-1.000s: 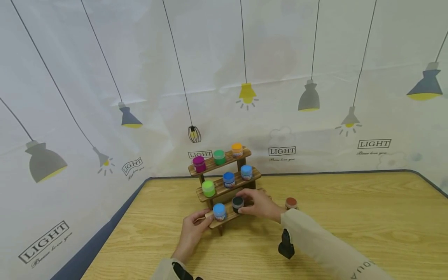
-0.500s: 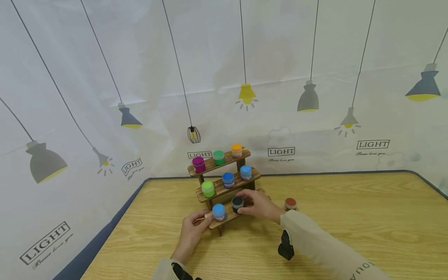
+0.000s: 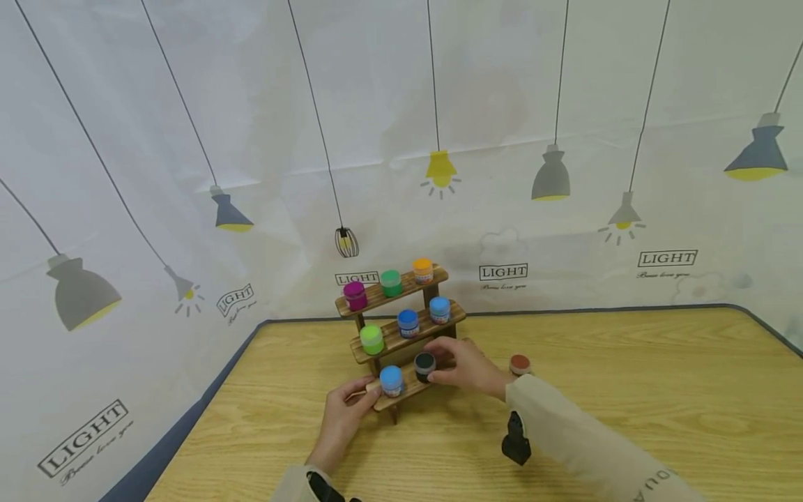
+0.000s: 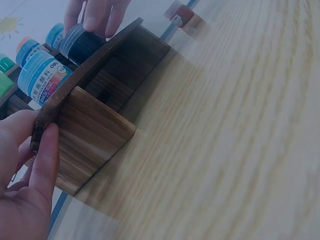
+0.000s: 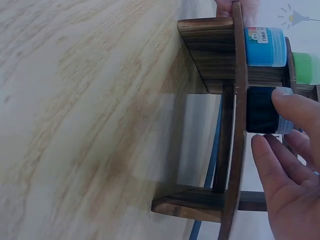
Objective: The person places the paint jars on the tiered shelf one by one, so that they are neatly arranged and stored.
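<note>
My left hand [image 3: 341,422] pinches the left end of the lowest tier of a three-tier wooden rack [image 3: 410,385], its thumb and fingers on the board's end in the left wrist view. My right hand [image 3: 467,366] holds a black paint jar [image 3: 424,365] between thumb and fingers. In the right wrist view that jar's base is right at the surface of the lowest tier. To its left on the same board stands a light blue paint jar [image 3: 392,381], whose printed label [image 4: 47,87] shows in the left wrist view.
On the middle tier are light green [image 3: 372,339], dark blue [image 3: 408,323] and light blue [image 3: 440,309] jars. Purple [image 3: 355,295], green [image 3: 391,283] and orange [image 3: 423,270] ones top the rack. A rust-red jar [image 3: 520,364] stands on the wooden table [image 3: 627,404], right of the rack, before a lamp-print backdrop [image 3: 376,104].
</note>
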{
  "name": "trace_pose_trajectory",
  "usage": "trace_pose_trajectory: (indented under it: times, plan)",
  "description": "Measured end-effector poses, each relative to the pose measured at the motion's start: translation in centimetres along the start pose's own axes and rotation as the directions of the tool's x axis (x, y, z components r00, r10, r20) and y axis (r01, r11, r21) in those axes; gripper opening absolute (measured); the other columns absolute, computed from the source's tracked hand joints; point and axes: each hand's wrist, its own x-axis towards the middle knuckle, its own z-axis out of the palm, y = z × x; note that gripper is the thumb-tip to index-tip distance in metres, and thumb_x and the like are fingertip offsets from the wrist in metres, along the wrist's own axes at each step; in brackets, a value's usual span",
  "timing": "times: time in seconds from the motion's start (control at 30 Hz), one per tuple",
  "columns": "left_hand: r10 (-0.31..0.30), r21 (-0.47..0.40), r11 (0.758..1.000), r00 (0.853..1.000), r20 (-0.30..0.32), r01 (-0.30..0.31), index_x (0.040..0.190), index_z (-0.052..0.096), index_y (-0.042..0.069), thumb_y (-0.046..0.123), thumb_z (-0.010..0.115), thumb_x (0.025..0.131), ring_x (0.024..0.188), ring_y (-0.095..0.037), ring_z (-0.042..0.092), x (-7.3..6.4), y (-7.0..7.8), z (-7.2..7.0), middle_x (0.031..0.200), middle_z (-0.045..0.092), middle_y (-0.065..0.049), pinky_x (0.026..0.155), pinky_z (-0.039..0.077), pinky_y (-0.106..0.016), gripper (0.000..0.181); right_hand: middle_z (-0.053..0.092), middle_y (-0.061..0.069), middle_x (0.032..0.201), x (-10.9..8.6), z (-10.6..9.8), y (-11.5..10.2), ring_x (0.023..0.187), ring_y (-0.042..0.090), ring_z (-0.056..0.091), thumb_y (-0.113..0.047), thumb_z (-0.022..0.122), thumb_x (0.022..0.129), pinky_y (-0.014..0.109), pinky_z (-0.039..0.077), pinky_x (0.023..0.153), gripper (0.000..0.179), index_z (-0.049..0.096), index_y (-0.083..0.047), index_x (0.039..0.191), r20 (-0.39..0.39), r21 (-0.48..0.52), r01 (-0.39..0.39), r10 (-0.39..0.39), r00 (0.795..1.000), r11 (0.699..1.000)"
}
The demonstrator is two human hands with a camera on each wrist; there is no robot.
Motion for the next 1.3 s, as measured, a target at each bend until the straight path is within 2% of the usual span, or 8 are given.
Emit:
trace_pose_trajectory:
  times: [0.17,0.3,0.5,0.73,0.9,1.13,1.3]
  plan:
    - [-0.004,-0.007,1.0,1.0,0.003,0.004,0.111,0.057,-0.009,0.012,0.064,0.082,0.077,-0.01,0.058,0.1,-0.1,0.0,0.106,0.059,-0.02,0.061,0.047,-0.018,0.037,0.056,0.014,0.108,-0.2,-0.9,-0.1,0.098,0.027,0.054,-0.009,0.065,0.08,0.034,0.047,0.079,0.041,0.05,0.002,0.116,0.014,0.006,0.011,-0.011,1.0,1.0]
    - [0.001,-0.011,1.0,1.0,0.006,-0.001,0.112,0.056,-0.01,0.011,0.063,0.082,0.076,-0.008,0.057,0.0,-0.1,-0.1,0.107,0.058,-0.021,0.061,0.047,-0.018,0.037,0.055,0.017,0.11,-0.8,-1.7,-0.1,0.097,0.029,0.055,-0.01,0.065,0.081,0.034,0.047,0.079,0.041,0.05,0.003,0.117,0.011,-0.025,0.023,-0.023,1.0,0.999]
    - [0.0,-0.008,1.0,1.0,0.009,0.0,0.111,0.056,-0.01,0.013,0.064,0.082,0.076,-0.009,0.058,0.0,-0.1,-0.1,0.105,0.059,-0.02,0.062,0.047,-0.018,0.038,0.055,0.021,0.11,-2.2,-3.2,0.3,0.097,0.032,0.054,-0.012,0.064,0.081,0.033,0.048,0.077,0.042,0.05,0.006,0.116,-0.011,-0.048,0.029,-0.029,1.0,0.998]
    - [0.003,0.0,1.0,1.0,0.012,-0.003,0.11,0.058,-0.008,0.016,0.065,0.081,0.079,-0.011,0.059,0.0,-0.1,0.0,0.105,0.059,-0.017,0.063,0.048,-0.019,0.038,0.053,0.022,0.113,-4.0,-5.2,1.2,0.098,0.034,0.052,-0.015,0.063,0.083,0.03,0.048,0.076,0.046,0.046,0.006,0.121,-0.025,-0.041,0.001,-0.002,1.0,0.999]
    - [0.003,0.0,1.0,1.0,0.007,-0.003,0.11,0.058,-0.008,0.014,0.065,0.081,0.078,-0.011,0.059,0.0,-0.1,0.0,0.104,0.059,-0.017,0.063,0.048,-0.019,0.038,0.054,0.022,0.11,-5.1,-6.5,1.9,0.096,0.033,0.054,-0.016,0.062,0.083,0.035,0.048,0.076,0.044,0.048,0.005,0.12,-0.071,-0.105,-0.025,0.017,0.997,0.994]
    - [-0.008,0.005,1.0,1.0,0.002,0.008,0.11,0.058,-0.008,0.015,0.066,0.081,0.079,-0.012,0.059,0.1,-0.1,0.1,0.105,0.059,-0.017,0.064,0.048,-0.02,0.038,0.053,0.022,0.113,-6.6,-8.1,3.1,0.099,0.033,0.053,-0.017,0.062,0.084,0.037,0.047,0.077,0.044,0.048,0.003,0.12,-0.158,-0.1,-0.101,0.085,0.984,0.99]
    - [-0.012,0.007,1.0,1.0,-0.004,0.012,0.11,0.059,-0.007,0.015,0.066,0.081,0.08,-0.012,0.058,0.2,-0.1,0.1,0.106,0.058,-0.017,0.064,0.048,-0.02,0.038,0.053,0.024,0.111,-7.2,-8.9,4.3,0.097,0.035,0.053,-0.015,0.063,0.083,0.038,0.048,0.075,0.042,0.05,0.004,0.118,-0.202,-0.147,-0.126,0.094,0.975,0.981]
